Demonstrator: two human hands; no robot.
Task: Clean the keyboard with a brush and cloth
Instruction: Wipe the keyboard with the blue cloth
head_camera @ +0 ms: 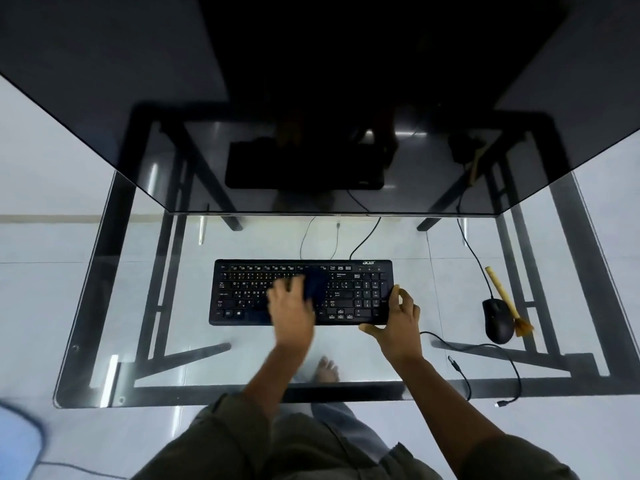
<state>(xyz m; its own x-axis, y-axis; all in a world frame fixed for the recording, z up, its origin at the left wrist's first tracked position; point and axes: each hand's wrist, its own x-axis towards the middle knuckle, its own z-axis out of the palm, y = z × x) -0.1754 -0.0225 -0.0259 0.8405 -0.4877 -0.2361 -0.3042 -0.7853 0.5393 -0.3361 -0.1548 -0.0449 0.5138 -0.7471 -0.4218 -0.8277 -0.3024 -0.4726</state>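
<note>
My left hand (291,306), fingers spread flat, is pressing the dark cloth (316,285) onto the middle of the keyboard (346,296) lying on the glass counter (138,306); my right hand (398,320) is pinching its right end. If that grip is loosening, I am risking the keyboard skating away
</note>
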